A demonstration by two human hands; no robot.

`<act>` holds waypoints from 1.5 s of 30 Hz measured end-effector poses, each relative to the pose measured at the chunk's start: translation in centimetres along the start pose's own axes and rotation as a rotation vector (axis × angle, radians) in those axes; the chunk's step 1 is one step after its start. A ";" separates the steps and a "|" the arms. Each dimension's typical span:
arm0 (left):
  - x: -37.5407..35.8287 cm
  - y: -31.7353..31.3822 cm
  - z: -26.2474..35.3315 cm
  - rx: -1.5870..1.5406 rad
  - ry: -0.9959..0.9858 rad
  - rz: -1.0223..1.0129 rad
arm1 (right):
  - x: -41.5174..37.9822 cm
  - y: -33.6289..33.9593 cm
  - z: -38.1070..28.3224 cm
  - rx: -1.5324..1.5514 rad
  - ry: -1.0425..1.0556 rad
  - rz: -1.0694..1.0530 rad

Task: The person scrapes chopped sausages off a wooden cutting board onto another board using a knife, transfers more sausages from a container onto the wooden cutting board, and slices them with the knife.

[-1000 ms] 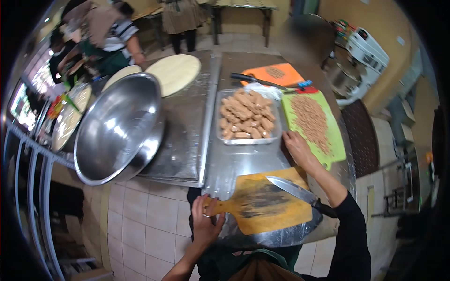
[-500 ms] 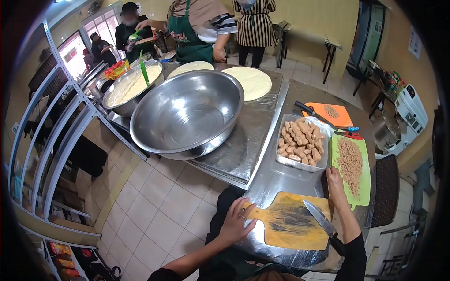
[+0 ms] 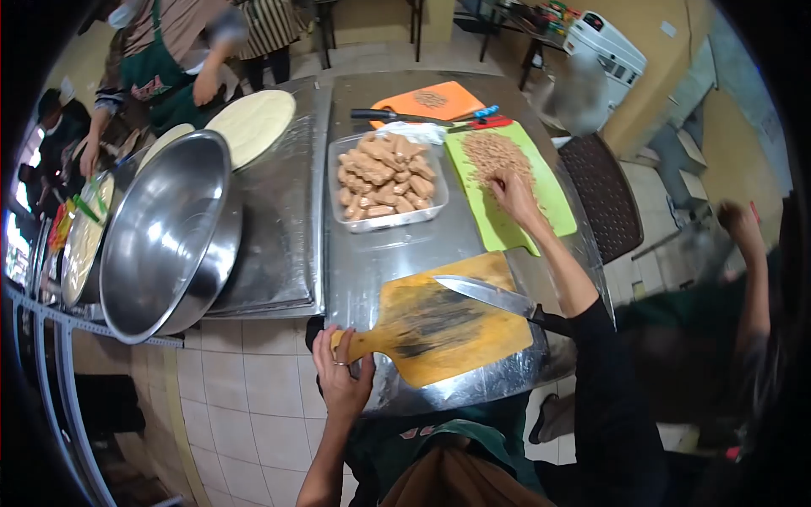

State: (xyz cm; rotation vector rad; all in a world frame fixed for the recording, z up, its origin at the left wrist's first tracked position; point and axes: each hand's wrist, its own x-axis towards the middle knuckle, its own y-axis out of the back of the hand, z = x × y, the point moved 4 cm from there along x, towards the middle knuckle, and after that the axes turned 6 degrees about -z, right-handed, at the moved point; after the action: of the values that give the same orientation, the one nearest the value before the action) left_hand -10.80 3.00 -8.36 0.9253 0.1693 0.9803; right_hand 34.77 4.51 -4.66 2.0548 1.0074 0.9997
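Observation:
My left hand [image 3: 345, 376] grips the handle of a worn wooden cutting board [image 3: 456, 338], fingers on one side and thumb on the other. A kitchen knife [image 3: 490, 296] lies across that board, its black handle over the right edge. Beyond it, my right hand [image 3: 514, 198] reaches onto a green cutting board [image 3: 549, 215], its fingertips bunched at the near edge of a pile of chopped sausage [image 3: 498, 156]. How much is between those fingertips is hidden. Left of the green board stands a clear plastic container [image 3: 397, 221] heaped with whole sausages [image 3: 384, 173].
A large steel bowl [image 3: 169, 245] stands on the left table beside round flat dough [image 3: 253, 127]. At the back are an orange board [image 3: 448, 97], a black-handled knife [image 3: 389, 115] and red-handled scissors [image 3: 490, 124]. A co-worker [image 3: 165, 68] stands far left; another person's arm [image 3: 748, 262] shows right.
My right hand has moved from the green board's left edge onto the chopped sausage. The view has swung right. My left hand has closed around the wooden board's handle. A person appears at right.

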 end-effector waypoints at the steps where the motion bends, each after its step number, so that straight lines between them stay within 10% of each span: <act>1: 0.1 0.2 0.1 0.004 0.021 -0.011 | 0.0 0.3 0.7 -0.069 0.020 0.007; 45: 0.0 0.1 -0.4 -0.020 0.038 -0.018 | 0.7 -8.1 -6.4 -0.883 0.157 -0.403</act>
State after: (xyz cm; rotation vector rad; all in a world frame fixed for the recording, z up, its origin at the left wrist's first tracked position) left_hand -11.11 3.26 -8.54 0.8857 0.1996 0.9817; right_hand 26.85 10.49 -7.55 1.0237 0.7965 1.1212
